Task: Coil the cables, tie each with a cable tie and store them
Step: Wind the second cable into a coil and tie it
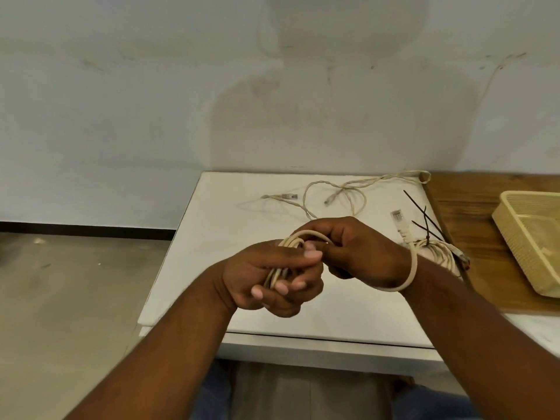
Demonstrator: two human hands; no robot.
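Nearest the lens, rising from 6 o'clock: a bare left forearm (169,344) and a bare right forearm (485,328), converging on the centre. Just past them, gripping a half-wound beige cable (292,239) in the left hand (272,277), fingers curled round the gathered loops, fingertips pressed close together over the bundle. Touching it at 3 o'clock, pinching the same cable with the right hand (360,250), thumb and forefinger closed on the strand at the crown of the coil. Trailing on from there in one slack turn round the right wrist, toward 4 o'clock.

Beneath it all, a white table (212,237). At 12 o'clock from the hands, sprawled and uncoiled, a loose cable (333,192). At 3 o'clock, just beside the right wrist, a finished coil (436,250) bound with a black tie (427,237); near it at 2 o'clock, spare cable ties (422,218) lying crossed. Further out at 3 o'clock, on a wooden top (472,213), a cream basket (515,250).

Judged: coiling in hand, on the second cable of three, nothing yet stored. Next, probably: slipping the slack turn off the wrist and laying it onto the bundle, keeping the left grip firm against springing loops, then freeing the right hand to reach toward 2 o'clock for a tie.
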